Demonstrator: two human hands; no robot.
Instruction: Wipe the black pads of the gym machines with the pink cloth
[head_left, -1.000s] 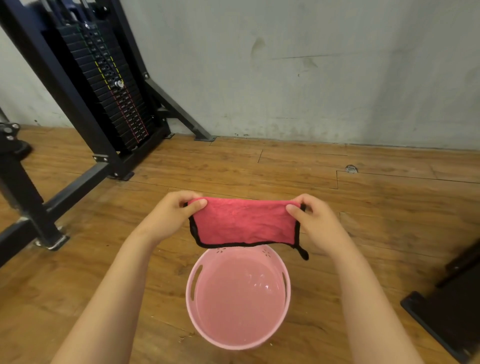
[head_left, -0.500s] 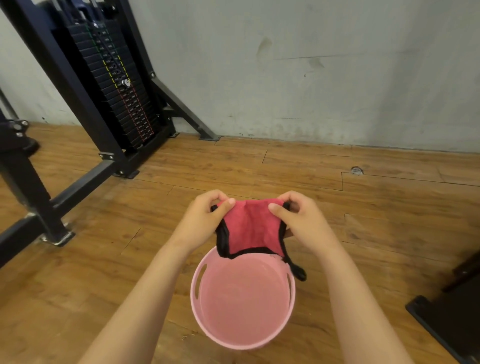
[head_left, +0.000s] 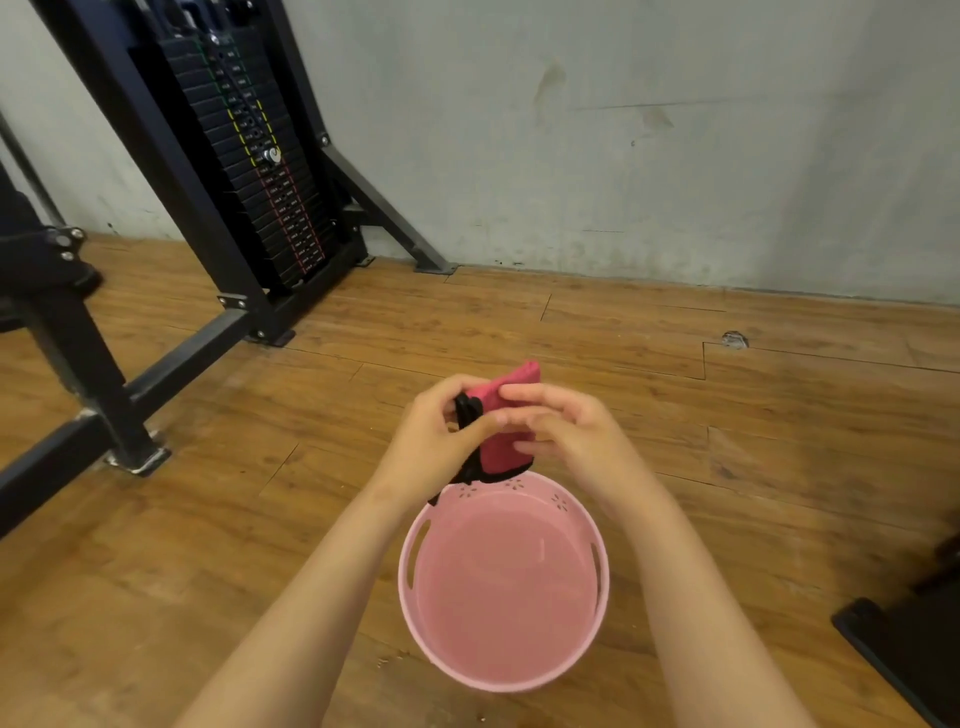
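I see left hand (head_left: 441, 434) and right hand (head_left: 574, 439) pinching the folded pink cloth (head_left: 511, 387) (axis 1-to-7 o'clock); weight-stack machine (head_left: 249, 156) lies at 10 o'clock.

From my feed I see a pink plastic basin (head_left: 498, 678) standing on the wooden plank floor (head_left: 208, 545), with slot handles in its sides and what looks like water inside. At upper left a black weight stack (head_left: 260, 171) leans in its steel frame (head_left: 182, 358) against the stained grey wall (head_left: 675, 156), a silver selector pin (head_left: 271, 155) set partway down. A pale chip (head_left: 734, 340) marks the floor near the wall, and a dark base (head_left: 909, 654) cuts into the lower right corner
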